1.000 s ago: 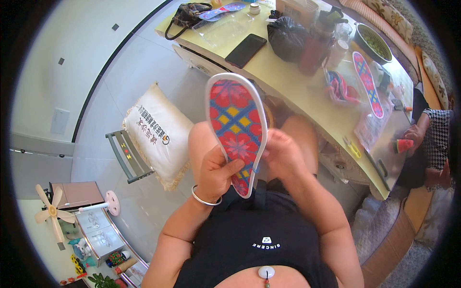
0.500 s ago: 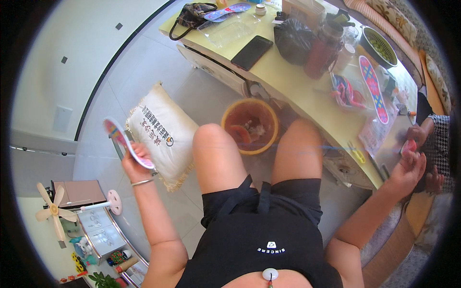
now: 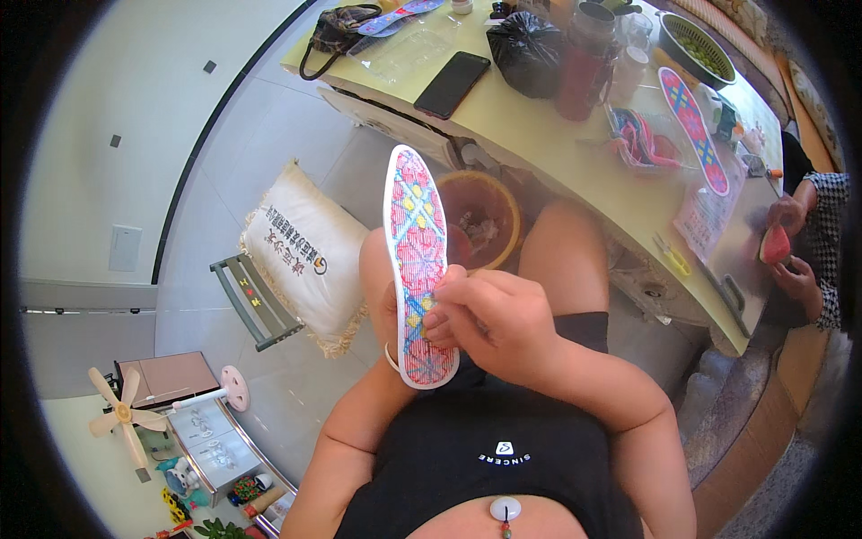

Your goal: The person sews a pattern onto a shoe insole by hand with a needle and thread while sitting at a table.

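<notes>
An embroidered insole (image 3: pixel 417 234) with a white rim and pink, blue and yellow flower patterns stands nearly upright over my lap. My left hand (image 3: pixel 387 313) grips it from behind, mostly hidden by it; a bangle circles that wrist. In front, my right hand (image 3: pixel 498 314) has its thumb and fingers pinched together against the insole's lower right part. Whatever sits between those fingertips is too small to make out. A second insole (image 3: pixel 693 130) of similar pattern lies on the table, beside colourful thread skeins (image 3: pixel 642 144) in clear plastic.
Yellow-handled scissors (image 3: pixel 672 256) lie near the front edge of the table (image 3: pixel 575 166). At right, another person's hands hold a watermelon slice (image 3: pixel 774 242). A phone (image 3: pixel 452 83) and black plastic bag (image 3: pixel 527 54) sit farther back. A bin (image 3: pixel 512 216), cushion (image 3: pixel 305 247) and stool (image 3: pixel 256 301) stand below.
My left hand has brought the insole from the left to over my lap. From far out by the table's right end, my right hand has come in to the insole.
</notes>
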The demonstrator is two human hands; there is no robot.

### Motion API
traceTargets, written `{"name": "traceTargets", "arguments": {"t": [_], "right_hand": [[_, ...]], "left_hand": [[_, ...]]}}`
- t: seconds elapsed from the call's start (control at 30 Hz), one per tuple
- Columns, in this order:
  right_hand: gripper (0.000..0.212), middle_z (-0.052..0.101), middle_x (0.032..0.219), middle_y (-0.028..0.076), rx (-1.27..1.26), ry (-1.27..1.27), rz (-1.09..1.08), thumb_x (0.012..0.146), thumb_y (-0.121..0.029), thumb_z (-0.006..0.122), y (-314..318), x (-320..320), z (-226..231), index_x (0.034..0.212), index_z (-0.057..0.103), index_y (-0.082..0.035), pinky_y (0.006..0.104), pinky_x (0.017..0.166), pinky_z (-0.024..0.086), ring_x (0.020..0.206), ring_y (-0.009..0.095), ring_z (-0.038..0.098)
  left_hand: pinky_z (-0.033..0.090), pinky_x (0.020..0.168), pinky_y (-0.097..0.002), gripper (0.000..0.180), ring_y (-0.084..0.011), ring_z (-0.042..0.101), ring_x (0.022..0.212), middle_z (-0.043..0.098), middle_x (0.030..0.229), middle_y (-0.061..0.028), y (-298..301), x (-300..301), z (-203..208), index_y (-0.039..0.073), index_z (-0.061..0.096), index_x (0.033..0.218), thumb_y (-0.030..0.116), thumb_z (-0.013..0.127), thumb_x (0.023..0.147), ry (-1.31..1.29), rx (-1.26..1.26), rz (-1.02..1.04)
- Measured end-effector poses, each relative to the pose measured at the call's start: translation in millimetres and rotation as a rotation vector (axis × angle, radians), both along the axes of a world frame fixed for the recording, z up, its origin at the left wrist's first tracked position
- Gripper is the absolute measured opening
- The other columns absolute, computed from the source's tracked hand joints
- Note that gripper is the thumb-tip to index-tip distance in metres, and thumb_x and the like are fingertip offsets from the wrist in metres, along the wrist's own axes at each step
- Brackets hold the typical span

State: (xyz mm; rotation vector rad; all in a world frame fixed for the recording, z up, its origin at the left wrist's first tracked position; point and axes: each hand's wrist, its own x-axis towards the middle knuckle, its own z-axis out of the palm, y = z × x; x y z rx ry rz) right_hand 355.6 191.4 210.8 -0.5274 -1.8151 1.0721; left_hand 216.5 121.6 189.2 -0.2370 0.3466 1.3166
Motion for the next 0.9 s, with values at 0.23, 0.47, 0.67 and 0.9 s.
{"name": "traceTargets", "arguments": {"t": [0.23, 0.47, 0.67, 0.9], "right_hand": [[0.016, 0.063, 0.073, 0.008, 0.198, -0.106, -0.014, 0.077, 0.005, 0.068, 2.3, -2.0, 1.6, 0.09, 0.061, -0.002, 0.0312, 0.055, 0.053, 0.064, 0.023, 0.066], [0.019, 0.062, 0.074, 0.01, 0.22, -0.091, -0.044, 0.073, 0.003, 0.07, 1.9, -3.0, -2.3, 0.089, 0.061, -0.002, 0.0332, 0.055, 0.051, 0.063, 0.026, 0.063], [0.015, 0.055, 0.069, 0.01, 0.207, -0.072, -0.054, 0.074, 0.0, 0.069, 1.0, -4.9, -2.4, 0.083, 0.057, -0.003, 0.0365, 0.053, 0.049, 0.06, 0.028, 0.059], [0.013, 0.058, 0.071, 0.011, 0.072, -0.075, -0.003, 0.076, 0.0, 0.068, 2.3, -2.7, -1.7, 0.084, 0.058, -0.004, 0.0369, 0.054, 0.05, 0.064, 0.029, 0.062]], "left_hand": [[0.046, 0.054, -0.0233, 0.043, -0.0125, 0.054, 0.062, 0.058, 0.079, -0.0042, 5.2, 0.5, -3.7, 0.004, 0.055, 0.114, 0.043, 0.046, 0.096, 0.327, -0.005, 0.067], [0.047, 0.057, -0.0248, 0.04, -0.0143, 0.057, 0.065, 0.06, 0.082, -0.0057, 2.3, 5.4, -1.2, 0.004, 0.055, 0.115, 0.038, 0.048, 0.096, 0.348, -0.036, 0.083], [0.048, 0.06, -0.0261, 0.038, -0.0158, 0.059, 0.068, 0.062, 0.085, -0.0069, 1.9, 5.9, -3.3, 0.003, 0.056, 0.116, 0.034, 0.049, 0.096, 0.359, -0.04, 0.084], [0.049, 0.063, -0.0277, 0.035, -0.0176, 0.061, 0.071, 0.065, 0.088, -0.0084, 4.0, 1.5, -2.9, 0.003, 0.056, 0.118, 0.029, 0.051, 0.095, 0.337, 0.013, 0.076]]}}
